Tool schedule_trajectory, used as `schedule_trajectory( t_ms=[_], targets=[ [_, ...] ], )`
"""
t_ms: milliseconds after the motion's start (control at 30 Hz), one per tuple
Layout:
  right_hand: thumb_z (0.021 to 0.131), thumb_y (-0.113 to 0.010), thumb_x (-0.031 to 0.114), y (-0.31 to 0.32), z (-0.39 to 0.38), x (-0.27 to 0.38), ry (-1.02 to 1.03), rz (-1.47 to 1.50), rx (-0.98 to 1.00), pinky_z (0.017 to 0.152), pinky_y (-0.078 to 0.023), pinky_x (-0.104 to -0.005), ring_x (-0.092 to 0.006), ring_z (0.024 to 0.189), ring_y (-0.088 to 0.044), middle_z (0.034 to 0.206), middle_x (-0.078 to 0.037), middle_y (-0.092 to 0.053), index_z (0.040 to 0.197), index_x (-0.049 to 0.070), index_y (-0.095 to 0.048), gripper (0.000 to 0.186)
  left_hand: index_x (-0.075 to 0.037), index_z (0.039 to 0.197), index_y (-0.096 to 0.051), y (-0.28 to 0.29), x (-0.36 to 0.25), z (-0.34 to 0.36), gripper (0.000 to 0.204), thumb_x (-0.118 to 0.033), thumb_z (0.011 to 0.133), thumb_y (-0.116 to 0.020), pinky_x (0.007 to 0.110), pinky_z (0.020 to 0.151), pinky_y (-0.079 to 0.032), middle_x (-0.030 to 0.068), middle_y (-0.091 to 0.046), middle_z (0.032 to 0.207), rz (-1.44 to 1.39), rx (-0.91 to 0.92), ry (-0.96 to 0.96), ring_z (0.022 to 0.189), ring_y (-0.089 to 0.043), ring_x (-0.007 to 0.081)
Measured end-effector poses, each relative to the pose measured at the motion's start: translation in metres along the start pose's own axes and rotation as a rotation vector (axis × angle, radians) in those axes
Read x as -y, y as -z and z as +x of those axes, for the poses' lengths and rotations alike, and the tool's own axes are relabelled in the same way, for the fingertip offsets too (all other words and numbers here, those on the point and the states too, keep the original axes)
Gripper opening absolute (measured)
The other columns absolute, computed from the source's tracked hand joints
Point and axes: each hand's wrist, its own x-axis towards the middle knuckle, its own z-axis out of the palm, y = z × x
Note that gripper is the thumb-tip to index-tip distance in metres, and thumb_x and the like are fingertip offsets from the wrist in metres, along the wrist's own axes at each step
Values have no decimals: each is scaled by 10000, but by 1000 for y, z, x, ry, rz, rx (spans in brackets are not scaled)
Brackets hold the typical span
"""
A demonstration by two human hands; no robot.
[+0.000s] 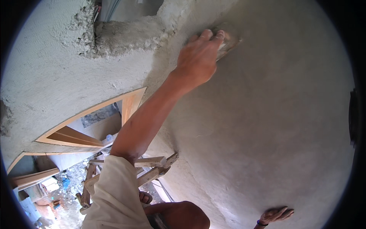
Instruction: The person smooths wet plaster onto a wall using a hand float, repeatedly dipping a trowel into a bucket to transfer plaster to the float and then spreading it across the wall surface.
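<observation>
My left hand (198, 61) is raised high at the upper middle, its fingers wrapped round a plaster-smeared plastering float (228, 47). The float lies against the smooth grey plastered wall (259, 114), close to the corner with the rougher wall on the left. My hand hides most of its handle. Low on the right, my right hand (277, 214), with a dark band at the wrist, rests on the same wall with its fingers stretched out and nothing in them.
A rough-edged opening (129, 36) breaks the pale wall at the upper left. Below it are wooden frames (131, 107). Wooden trestle timbers (152, 168) stand beneath my left arm, above a littered floor (76, 179). A dark rounded shape (183, 215) sits at the lower edge.
</observation>
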Motion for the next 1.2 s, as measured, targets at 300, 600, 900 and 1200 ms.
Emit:
schedule_trajectory(
  t_ms=[300,600,900,1200],
  targets=[
    [1045,-294,282,-1,-7,4,-46,5,52,1110,-266,-599,-437,1412,-284,1515,-255,-325,1396,10,-479,481,-106,1461,-364,-30,92,-115,643,3,849,-530,481,979,-454,202,-534,1237,37,327,264,1172,-524,414],
    [1051,-276,295,-1,-6,-1,-18,-87,51,1112,-278,-588,-424,1409,-299,1530,-216,-328,1401,24,-477,486,-154,1493,-330,24,-23,17,625,3,908,-486,468,1019,-440,200,-497,1323,-23,60,19,1210,-516,388],
    [1049,-305,266,3,-3,4,-51,-39,34,1112,-269,-592,-433,1401,-311,1503,-233,-366,1380,6,-499,464,-141,1465,-388,-33,65,-77,650,-4,852,-555,456,969,-473,215,-523,1236,78,194,162,1118,-554,391],
    [1048,-307,283,6,-9,-9,-50,-40,37,1115,-259,-595,-432,1401,-316,1493,-238,-382,1368,-5,-510,477,-121,1455,-397,28,-23,-13,621,44,868,-513,453,954,-470,163,-550,1163,-48,-66,-100,1112,-556,352]
  ],
)
